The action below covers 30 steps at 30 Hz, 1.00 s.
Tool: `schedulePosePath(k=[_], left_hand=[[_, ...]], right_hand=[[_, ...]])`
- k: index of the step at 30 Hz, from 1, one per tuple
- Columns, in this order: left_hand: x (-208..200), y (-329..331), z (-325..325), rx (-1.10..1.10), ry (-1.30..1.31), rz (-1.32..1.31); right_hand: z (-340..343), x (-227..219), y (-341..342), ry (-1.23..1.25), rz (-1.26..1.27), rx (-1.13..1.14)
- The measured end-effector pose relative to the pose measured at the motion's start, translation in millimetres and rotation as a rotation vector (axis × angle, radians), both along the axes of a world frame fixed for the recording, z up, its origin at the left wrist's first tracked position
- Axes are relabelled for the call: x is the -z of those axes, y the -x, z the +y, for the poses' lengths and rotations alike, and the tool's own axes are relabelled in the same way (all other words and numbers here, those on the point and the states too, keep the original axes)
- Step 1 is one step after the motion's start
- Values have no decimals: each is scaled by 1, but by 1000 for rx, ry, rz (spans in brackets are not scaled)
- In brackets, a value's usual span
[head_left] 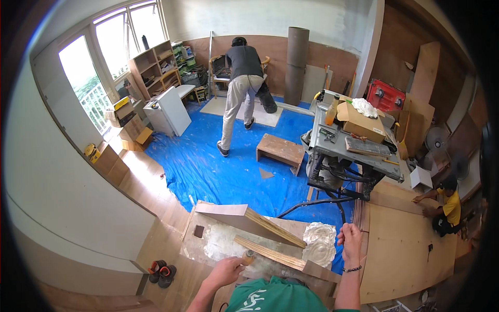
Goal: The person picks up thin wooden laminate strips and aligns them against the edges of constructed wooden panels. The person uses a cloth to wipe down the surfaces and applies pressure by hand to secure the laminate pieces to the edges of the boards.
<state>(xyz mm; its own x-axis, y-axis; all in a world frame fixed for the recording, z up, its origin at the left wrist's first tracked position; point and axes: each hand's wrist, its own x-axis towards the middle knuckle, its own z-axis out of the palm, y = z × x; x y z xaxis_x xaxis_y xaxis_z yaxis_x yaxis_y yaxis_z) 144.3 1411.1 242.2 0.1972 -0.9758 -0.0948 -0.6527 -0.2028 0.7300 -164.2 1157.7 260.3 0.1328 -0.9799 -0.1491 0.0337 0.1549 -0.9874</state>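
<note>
My left hand (228, 271) is closed on a small object with a rounded, wood-coloured end (249, 256); it may be a tool handle, but its kind is unclear. It hovers by the near edge of a work board (221, 247) smeared with white paste. My right hand (352, 240), with a dark bead bracelet at the wrist, is raised with fingers curled; what they hold, if anything, is hidden. Left of it lies a patch of whitish paste (319, 244). Two plywood pieces rest on the board: a larger tilted panel (244, 221) and a narrow strip (267, 252).
A saw table (340, 140) with black legs bears a cardboard box (358, 122) and a bottle. Blue sheeting (208, 166) covers the floor, with a low wooden bench (280, 151). One person (244, 78) bends over ahead; another (449, 208) crouches by large boards at right. Shoes (162, 273) stand left.
</note>
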Motion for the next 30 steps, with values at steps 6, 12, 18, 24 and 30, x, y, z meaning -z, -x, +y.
schedulePosePath(k=[6,12,18,24,30], left_hand=[[-9,1,-4,1,-383,25],[79,-16,26,100,-432,-40],[114,-18,43,-149,-594,169],[171,-24,73,-284,-606,376],[204,-19,97,-356,-573,415]], right_hand=[[1,3,-2,-1,5,-9],[0,6,-4,10,-20,-18],[0,8,1,6,-28,3],[0,10,3,5,-33,6],[0,14,6,-6,-52,13]])
